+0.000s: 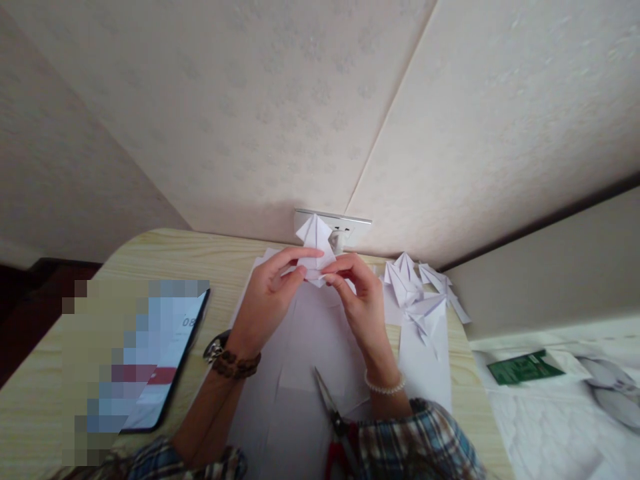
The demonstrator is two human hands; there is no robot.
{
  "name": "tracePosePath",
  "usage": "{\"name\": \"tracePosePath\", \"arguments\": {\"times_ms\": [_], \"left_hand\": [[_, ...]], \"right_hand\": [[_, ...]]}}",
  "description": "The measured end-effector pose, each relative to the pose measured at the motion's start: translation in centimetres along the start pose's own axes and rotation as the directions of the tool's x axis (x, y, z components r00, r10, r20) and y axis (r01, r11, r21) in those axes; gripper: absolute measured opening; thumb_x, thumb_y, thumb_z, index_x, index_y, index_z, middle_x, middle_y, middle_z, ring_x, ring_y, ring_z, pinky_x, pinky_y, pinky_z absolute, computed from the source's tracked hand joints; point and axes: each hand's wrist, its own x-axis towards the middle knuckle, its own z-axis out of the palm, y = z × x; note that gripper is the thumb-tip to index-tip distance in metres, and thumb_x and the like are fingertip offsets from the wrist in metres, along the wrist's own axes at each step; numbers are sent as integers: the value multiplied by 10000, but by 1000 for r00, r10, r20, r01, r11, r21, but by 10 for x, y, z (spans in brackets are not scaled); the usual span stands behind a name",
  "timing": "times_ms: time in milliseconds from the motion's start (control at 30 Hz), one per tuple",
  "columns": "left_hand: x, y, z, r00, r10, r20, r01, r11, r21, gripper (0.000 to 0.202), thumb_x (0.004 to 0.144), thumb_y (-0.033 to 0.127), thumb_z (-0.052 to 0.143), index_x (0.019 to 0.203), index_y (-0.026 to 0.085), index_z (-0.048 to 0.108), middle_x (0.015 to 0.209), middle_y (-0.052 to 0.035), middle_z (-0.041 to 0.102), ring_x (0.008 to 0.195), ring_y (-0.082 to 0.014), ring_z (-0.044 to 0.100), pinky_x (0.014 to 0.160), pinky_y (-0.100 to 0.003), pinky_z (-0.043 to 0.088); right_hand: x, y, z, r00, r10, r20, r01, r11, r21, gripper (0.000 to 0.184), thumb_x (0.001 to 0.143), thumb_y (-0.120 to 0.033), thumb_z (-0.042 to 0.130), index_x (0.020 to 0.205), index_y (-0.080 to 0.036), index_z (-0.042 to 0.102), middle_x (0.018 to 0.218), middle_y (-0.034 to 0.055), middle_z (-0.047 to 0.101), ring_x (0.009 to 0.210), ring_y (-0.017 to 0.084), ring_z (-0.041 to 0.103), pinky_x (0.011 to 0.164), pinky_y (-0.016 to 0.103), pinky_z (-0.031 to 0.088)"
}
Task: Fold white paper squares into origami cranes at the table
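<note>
Between my two hands a folded white paper piece (316, 235) is held up, its pointed end toward the wall. My left hand (270, 287) pinches its left side, thumb and fingers closed on the paper. On the lower right edge, the thumb and fingertips of my right hand (357, 290) grip the same paper. White paper sheets (310, 347) lie on the table under both hands. Scissors (333, 413) with dark red handles rest on these sheets near my right forearm, partly hidden by the sleeve.
Several folded paper pieces (405, 283) sit at the table's right back corner. A tablet or phone (160, 373), partly pixelated, lies at left on the wooden table (150, 260). A wall socket (357, 230) with a plug is behind my hands. A green packet (525, 368) lies off to the right.
</note>
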Motion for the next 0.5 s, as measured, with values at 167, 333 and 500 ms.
{"name": "tracePosePath", "arguments": {"times_ms": [167,333,500], "left_hand": [[0,-1,0,1000,-13,-14,13,1000,1,197,859,248,589,984,236,741,1031,-17,739,970,-187,661,885,-273,500],[-1,-1,0,999,-22,-24,22,1000,-5,204,860,282,599,989,236,750,1050,-23,742,986,-198,662,897,-286,505],[-2,1,0,999,-42,7,43,998,-52,253,848,269,620,1074,224,724,1125,-37,722,1042,-210,654,940,-307,498]], "right_hand": [[-1,0,2,998,64,-26,-63,997,35,62,831,-230,662,771,-218,651,722,-24,658,684,138,599,679,270,473],[-1,0,2,996,78,-49,-75,995,73,49,830,-245,658,786,-224,656,750,-18,677,709,148,617,700,284,492],[-1,0,1,997,67,-24,-65,995,76,44,870,-247,605,854,-233,644,788,-14,668,702,140,611,697,278,491]]}}
